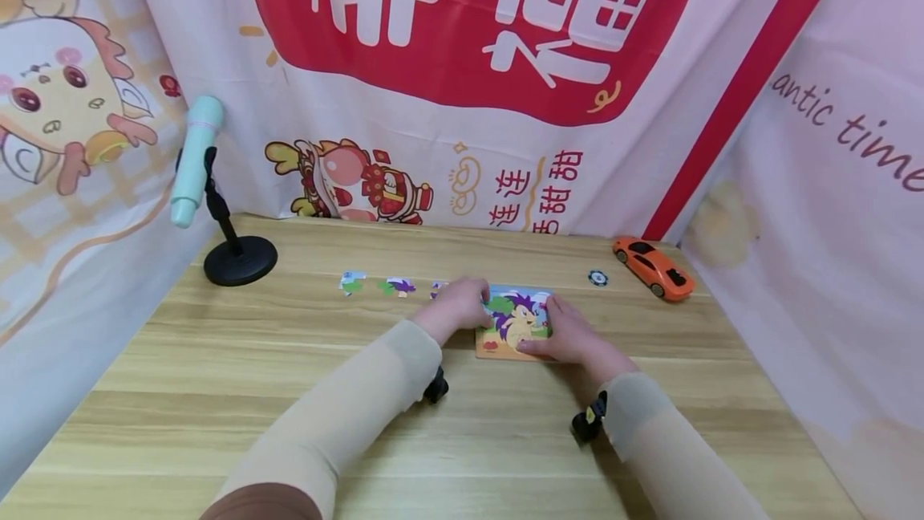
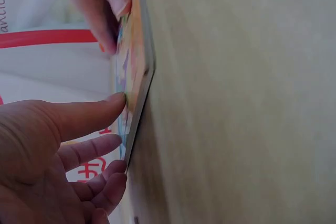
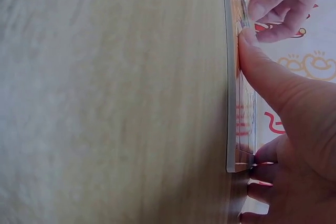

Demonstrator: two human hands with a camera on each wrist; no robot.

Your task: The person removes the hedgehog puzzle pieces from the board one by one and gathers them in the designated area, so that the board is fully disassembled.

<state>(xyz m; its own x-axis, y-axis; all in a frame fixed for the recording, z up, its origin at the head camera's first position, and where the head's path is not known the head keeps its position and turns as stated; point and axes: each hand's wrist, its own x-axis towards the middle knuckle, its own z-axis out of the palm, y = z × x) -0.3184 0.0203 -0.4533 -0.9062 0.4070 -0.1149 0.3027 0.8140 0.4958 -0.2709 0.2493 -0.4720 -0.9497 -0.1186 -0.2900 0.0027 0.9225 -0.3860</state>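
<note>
A jigsaw puzzle (image 1: 518,323) in a flat board lies on the wooden table, showing a cartoon hedgehog with purple spines. My left hand (image 1: 464,303) is at its left side; in the left wrist view its thumb (image 2: 105,111) touches the picture and its fingertips meet the edge. My right hand (image 1: 570,331) grips the right side, thumb (image 3: 265,72) on the picture and the other fingers along the edge. Whether a loose piece lies under the left fingers cannot be seen. Loose puzzle pieces (image 1: 397,287) lie left of the board, one partly behind the left hand.
A mint-green microphone (image 1: 196,159) leans on a black stand (image 1: 241,261) at the back left. Toward the back right are an orange toy car (image 1: 653,267) and a small round disc (image 1: 597,278). Printed cloth (image 1: 462,95) hangs behind the table and along both sides.
</note>
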